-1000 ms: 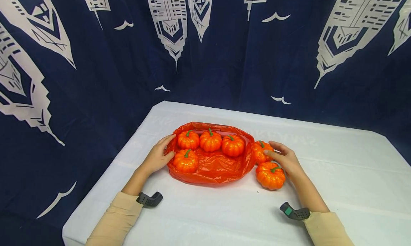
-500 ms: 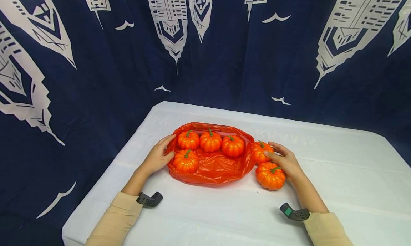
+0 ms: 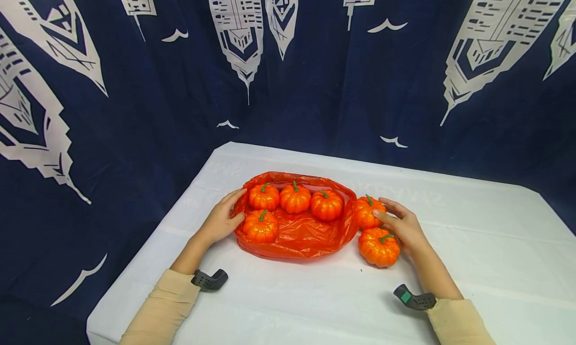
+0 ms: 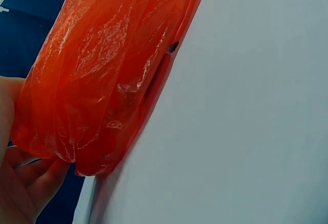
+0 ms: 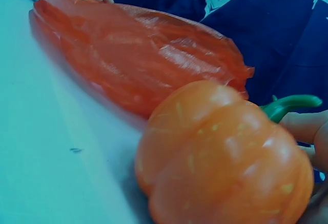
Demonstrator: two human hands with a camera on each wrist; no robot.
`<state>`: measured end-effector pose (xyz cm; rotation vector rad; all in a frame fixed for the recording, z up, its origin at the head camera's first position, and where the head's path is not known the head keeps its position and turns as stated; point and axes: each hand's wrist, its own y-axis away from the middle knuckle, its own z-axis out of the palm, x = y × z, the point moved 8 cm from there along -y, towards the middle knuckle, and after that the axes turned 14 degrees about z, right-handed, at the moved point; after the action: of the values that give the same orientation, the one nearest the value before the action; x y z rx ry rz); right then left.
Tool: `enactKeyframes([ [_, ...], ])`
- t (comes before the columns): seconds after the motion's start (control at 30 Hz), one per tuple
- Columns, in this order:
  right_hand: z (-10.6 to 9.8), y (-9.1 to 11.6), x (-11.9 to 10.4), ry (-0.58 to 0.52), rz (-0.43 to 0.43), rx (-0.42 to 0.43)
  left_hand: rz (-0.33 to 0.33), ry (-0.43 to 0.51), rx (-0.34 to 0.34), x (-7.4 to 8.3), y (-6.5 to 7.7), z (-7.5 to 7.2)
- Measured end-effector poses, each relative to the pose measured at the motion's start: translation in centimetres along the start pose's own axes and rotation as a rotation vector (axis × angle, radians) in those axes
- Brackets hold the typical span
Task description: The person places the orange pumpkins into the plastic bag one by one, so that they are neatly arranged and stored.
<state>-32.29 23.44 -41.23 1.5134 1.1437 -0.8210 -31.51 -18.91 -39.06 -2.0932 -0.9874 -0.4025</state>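
An opened red plastic bag lies on the table with several small glossy orange pumpkins inside, such as this front-left pumpkin. My left hand holds the bag's left side between thumb and fingers; in the left wrist view the plastic hides part of the fingers. Just right of the bag, my right hand grips a green-stemmed pumpkin, thumb in front and fingers behind. Another pumpkin sits nearer me below that hand, and a pumpkin fills the foreground of the right wrist view.
A white cloth covers the table. Behind it hangs a dark blue curtain with white building prints. Each wrist carries a black camera mount, the left mount and the right mount.
My right hand and the pumpkin in it have shifted slightly up and to the right. The left hand, the bag and the other pumpkins have stayed in place.
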Motion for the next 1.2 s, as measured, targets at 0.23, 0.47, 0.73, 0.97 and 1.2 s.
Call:
enactKeyframes([
  [0.23,-0.6,0.6,-1.2,-0.034,-0.025,0.010,0.001,0.004,0.000,0.0,-0.1,-0.1],
  [0.47,-1.1,1.3,-2.4,-0.084,-0.051,0.003,-0.005,0.007,0.000,0.0,0.0,-0.1],
  [0.73,-1.1,2.7,-4.6,-0.109,-0.114,0.000,0.003,0.002,0.002,0.0,0.1,-0.2],
  [0.97,-0.1,3.2,-6.0,-0.125,-0.142,-0.035,0.003,0.005,0.001,0.0,0.0,-0.1],
  [1.2,1.6,3.7,-6.9,-0.029,-0.156,-0.039,0.007,0.005,0.001,-0.2,0.0,0.1],
])
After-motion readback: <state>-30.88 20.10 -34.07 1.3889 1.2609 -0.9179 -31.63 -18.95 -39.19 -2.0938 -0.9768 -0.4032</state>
